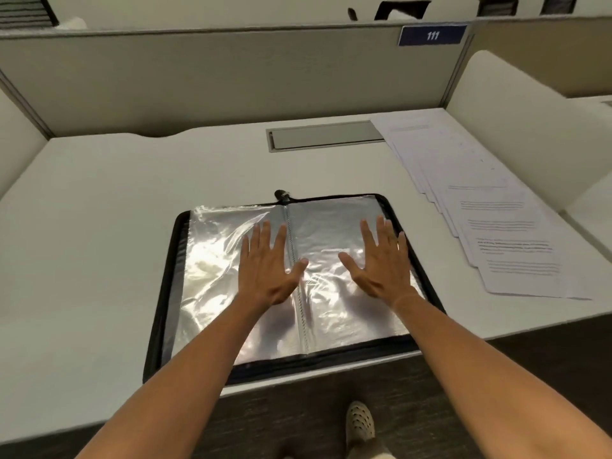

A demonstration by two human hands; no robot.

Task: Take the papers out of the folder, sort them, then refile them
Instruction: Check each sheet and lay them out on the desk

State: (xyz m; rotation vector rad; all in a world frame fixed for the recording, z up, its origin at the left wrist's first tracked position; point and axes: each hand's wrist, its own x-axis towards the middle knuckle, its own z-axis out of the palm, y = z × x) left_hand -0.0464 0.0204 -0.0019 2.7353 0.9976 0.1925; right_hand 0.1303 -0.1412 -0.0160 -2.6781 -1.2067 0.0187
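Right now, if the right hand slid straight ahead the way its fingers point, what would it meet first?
The right hand lies flat on the folder's right sleeve page, fingers pointing away from the person. Going straight on, it would probably cross the folder's black zip edge first, then bare desk. The papers lie further right.

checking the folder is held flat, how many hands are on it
2. The left hand lies flat on the folder's left sleeve page, the right hand flat on its right page, one either side of the spine.
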